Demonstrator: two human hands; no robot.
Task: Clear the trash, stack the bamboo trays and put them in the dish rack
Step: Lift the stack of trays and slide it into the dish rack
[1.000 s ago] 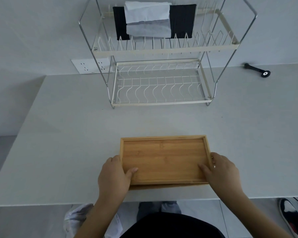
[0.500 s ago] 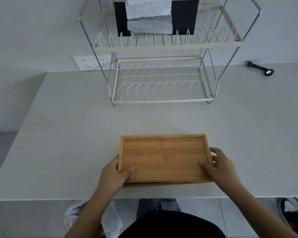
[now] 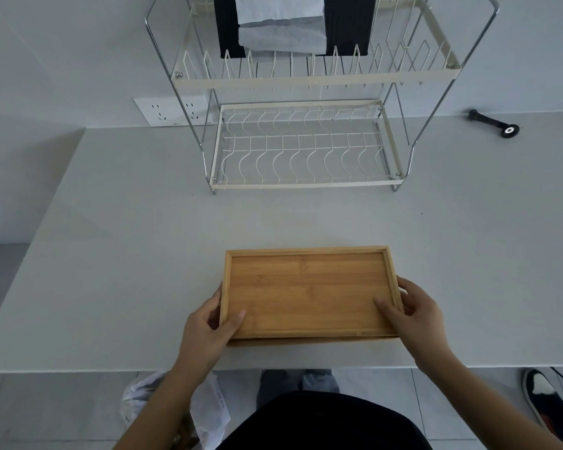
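The stacked bamboo trays point(image 3: 309, 290) are near the table's front edge, the top one sitting on a lower one whose front edge point(image 3: 312, 341) shows beneath. My left hand point(image 3: 205, 326) grips the stack's left end, thumb on the top tray's floor. My right hand point(image 3: 413, 311) grips the right end the same way. The two-tier wire dish rack point(image 3: 306, 185) stands at the back of the table, its lower tier bare. No trash is on the table.
A black and white cloth point(image 3: 293, 24) hangs on the rack's upper tier. A black tool point(image 3: 493, 123) lies at the back right. A wall socket point(image 3: 173, 111) is behind the rack. A white plastic bag point(image 3: 176, 407) sits on the floor below the table.
Both hands have moved the tray stack slightly away from the table's front edge, toward the rack. The grip on both ends is unchanged.
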